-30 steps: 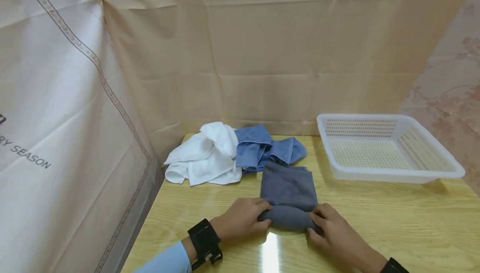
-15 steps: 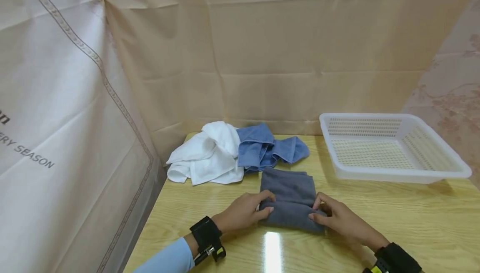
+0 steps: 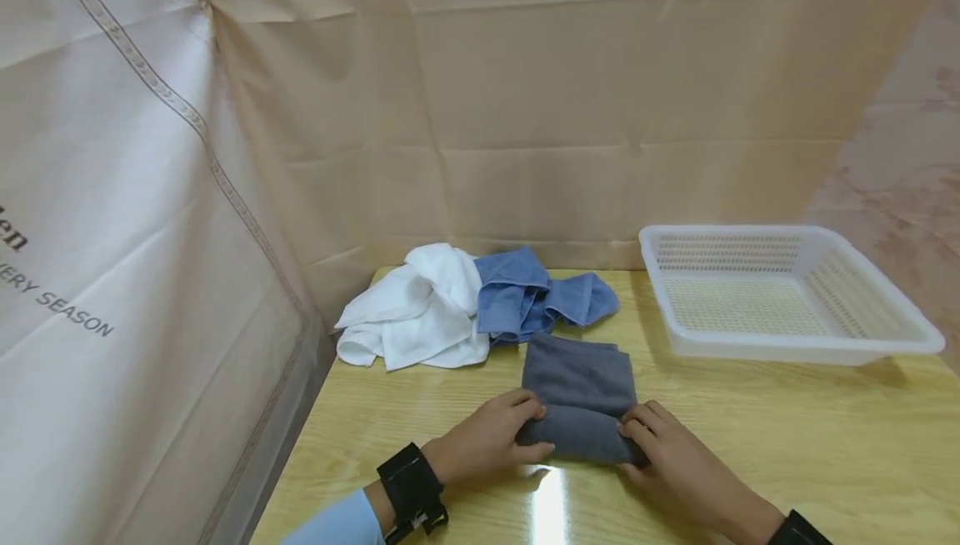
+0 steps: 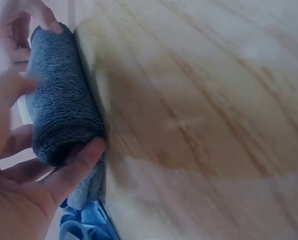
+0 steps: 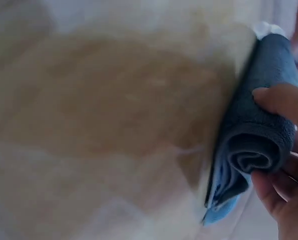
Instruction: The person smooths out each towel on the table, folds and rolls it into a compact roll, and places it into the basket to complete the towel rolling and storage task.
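One wood-grain table (image 3: 757,453). Grey towel (image 3: 577,374) on it, your side of the blue cloth (image 3: 517,288): far part flat, near part rolled. Your left hand (image 3: 491,435) and right hand (image 3: 675,466) grip the two ends of the roll (image 3: 577,432). Coil (image 5: 251,155) looks slightly loose at the right; you'd best turn both ends together, snug and level.

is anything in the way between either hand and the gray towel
Nothing visible: the left hand and right hand grip the gray towel directly, and the blue towel lies beyond its far edge.
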### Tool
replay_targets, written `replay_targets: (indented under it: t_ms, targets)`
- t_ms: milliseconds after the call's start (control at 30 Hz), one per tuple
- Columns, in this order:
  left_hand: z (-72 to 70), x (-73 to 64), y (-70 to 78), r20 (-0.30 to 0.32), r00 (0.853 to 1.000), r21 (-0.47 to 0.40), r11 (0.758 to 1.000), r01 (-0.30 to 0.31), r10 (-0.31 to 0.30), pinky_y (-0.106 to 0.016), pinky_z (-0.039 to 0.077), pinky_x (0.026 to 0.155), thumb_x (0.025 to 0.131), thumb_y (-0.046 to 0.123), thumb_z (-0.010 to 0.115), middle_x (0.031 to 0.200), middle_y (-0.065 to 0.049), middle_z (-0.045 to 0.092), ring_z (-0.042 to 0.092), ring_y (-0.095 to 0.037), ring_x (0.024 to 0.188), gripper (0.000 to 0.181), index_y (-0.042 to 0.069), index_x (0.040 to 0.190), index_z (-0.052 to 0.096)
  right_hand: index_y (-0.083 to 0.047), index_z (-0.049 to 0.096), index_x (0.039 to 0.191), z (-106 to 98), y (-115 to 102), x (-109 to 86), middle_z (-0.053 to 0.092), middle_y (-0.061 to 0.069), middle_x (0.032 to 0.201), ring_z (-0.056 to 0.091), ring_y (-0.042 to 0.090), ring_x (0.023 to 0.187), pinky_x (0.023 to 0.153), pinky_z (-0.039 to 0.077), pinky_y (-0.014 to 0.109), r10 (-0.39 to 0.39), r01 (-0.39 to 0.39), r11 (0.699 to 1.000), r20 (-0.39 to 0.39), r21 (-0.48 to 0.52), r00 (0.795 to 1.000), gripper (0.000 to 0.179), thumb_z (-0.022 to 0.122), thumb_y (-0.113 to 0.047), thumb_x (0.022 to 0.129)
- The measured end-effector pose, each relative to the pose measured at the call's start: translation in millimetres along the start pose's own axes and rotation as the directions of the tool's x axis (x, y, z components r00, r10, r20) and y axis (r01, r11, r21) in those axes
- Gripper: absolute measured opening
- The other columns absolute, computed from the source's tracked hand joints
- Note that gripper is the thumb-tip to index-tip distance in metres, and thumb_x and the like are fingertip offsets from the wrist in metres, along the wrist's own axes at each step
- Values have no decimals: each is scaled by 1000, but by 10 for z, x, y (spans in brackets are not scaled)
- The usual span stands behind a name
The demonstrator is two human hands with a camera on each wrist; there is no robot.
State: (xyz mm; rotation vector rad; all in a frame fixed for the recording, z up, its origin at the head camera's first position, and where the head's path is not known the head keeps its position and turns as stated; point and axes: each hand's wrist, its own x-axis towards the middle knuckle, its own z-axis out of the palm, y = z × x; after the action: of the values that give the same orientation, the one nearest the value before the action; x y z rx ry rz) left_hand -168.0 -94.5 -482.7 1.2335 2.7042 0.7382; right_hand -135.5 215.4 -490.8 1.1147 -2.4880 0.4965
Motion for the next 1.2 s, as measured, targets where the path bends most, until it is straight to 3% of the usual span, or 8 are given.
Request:
replay_targets:
  t_ms: [300, 433, 567, 733, 867, 933, 1067, 1200]
  targets:
    - [33, -15, -2, -47, 999, 59, 998, 20, -17, -21, 48, 93, 100, 30, 69, 123, 1, 53, 54, -6, 108, 37, 8, 130, 63, -3, 73, 116, -5, 207, 77, 69, 2, 111, 67, 17, 100, 80, 58, 36, 150, -182, 963, 162, 201, 975, 28, 77, -19, 93]
    - [52, 7, -56, -83, 997, 138, 990, 0, 11, -22, 49, 93, 104, 33, 60, 125, -2, 56, 54, -11, 109, 38, 4, 129, 65, -4, 69, 124, 8, 278, 110, 69, -2, 90, 62, 6, 75, 64, 53, 28, 278, -373, 846, 282, 381, 918, 30, 67, -25, 102]
    - [46, 57, -124, -80, 997, 175, 985, 12, 2, -25, 49, 97, 108, 39, 53, 129, -6, 60, 56, -14, 115, 45, 3, 132, 66, -8, 59, 123, 32, 317, 134, 48, -5, 65, 39, 2, 53, 49, 38, 25, 353, -463, 733, 303, 498, 885, 26, 65, -23, 103]
    - [-24, 118, -168, -47, 997, 70, 995, 65, -62, -29, 50, 98, 109, 43, 49, 129, -6, 63, 59, -15, 117, 51, 5, 141, 62, -14, 48, 124, 46, 328, 173, 44, -2, 67, 39, 7, 55, 51, 38, 27, 455, -576, 618, 354, 535, 817, 31, 66, -26, 103]
    - [-58, 138, -189, -38, 996, -54, 995, 82, -84, -24, 50, 76, 109, 41, 50, 107, 2, 65, 60, -6, 88, 48, 16, 150, 55, -14, 35, 133, 51, 291, 197, 45, 2, 68, 40, 12, 54, 51, 38, 28, 539, -650, 539, 374, 536, 755, 45, 66, -26, 103]
    - [-61, 148, -194, -54, 996, -61, 996, 62, -65, -21, 45, 65, 109, 39, 51, 93, 7, 60, 52, -3, 73, 46, 22, 152, 53, -13, 37, 132, 64, 263, 204, 52, 5, 78, 45, 12, 57, 51, 41, 29, 558, -626, 577, 307, 524, 771, 45, 69, -21, 101]
    - [-55, 160, -185, -103, 994, -6, 999, 42, -43, -18, 38, 59, 109, 36, 54, 86, 11, 58, 45, -1, 68, 41, 29, 149, 57, -16, 59, 111, 112, 203, 216, 59, 5, 102, 48, 6, 65, 54, 43, 26, 514, -495, 775, 64, 394, 855, 25, 77, -11, 94]
    - [-40, 169, -149, -173, 983, 56, 996, 68, -57, -18, 44, 66, 104, 34, 63, 102, 6, 61, 54, -3, 81, 29, 26, 130, 73, -19, 74, 93, 151, 187, 203, 61, 5, 102, 54, 10, 74, 59, 46, 27, 341, -324, 935, -114, 142, 933, 18, 85, -9, 84]
